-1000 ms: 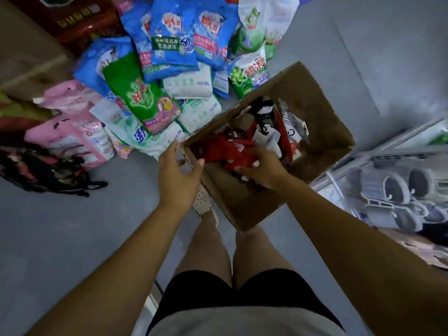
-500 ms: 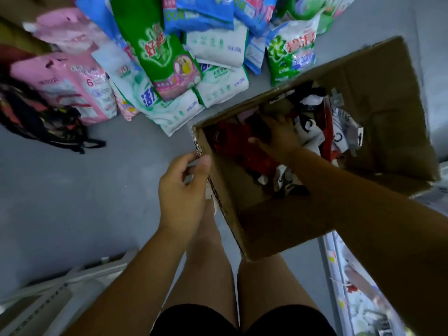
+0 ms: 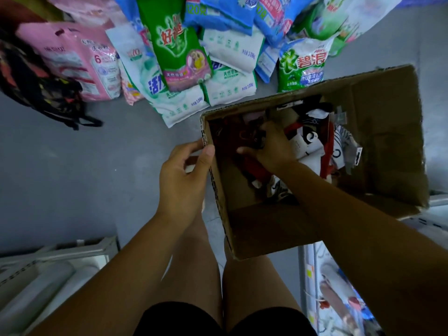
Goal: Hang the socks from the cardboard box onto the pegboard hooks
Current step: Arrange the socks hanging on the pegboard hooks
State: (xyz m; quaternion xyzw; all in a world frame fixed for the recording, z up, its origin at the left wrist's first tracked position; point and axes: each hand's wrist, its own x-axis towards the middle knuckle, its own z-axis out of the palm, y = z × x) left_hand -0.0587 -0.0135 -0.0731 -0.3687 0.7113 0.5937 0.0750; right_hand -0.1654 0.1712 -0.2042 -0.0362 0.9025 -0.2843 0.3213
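An open cardboard box [image 3: 266, 229] stands on the grey floor in front of my legs. Inside lies a jumble of packaged socks [image 3: 312, 144] in red, white and black. My left hand [image 3: 181, 180] pinches the box's left rim between thumb and fingers. Reaching down into the box, my right hand [image 3: 271, 147] has its fingers curled into dark and red sock packs at the box's left side; what exactly the fingers enclose is hidden in shadow. No pegboard is in view.
Bags of washing powder [image 3: 179, 49] are piled on the floor beyond the box, with pink packs [image 3: 80, 59] and a dark bag [image 3: 41, 86] to their left. White shelf frames sit at lower left [image 3: 55, 258] and lower right [image 3: 312, 275].
The view has dropped closer to the box. My right hand has pushed deeper among the socks toward the left side. My left hand has gone from hovering beside the rim to pinching it.
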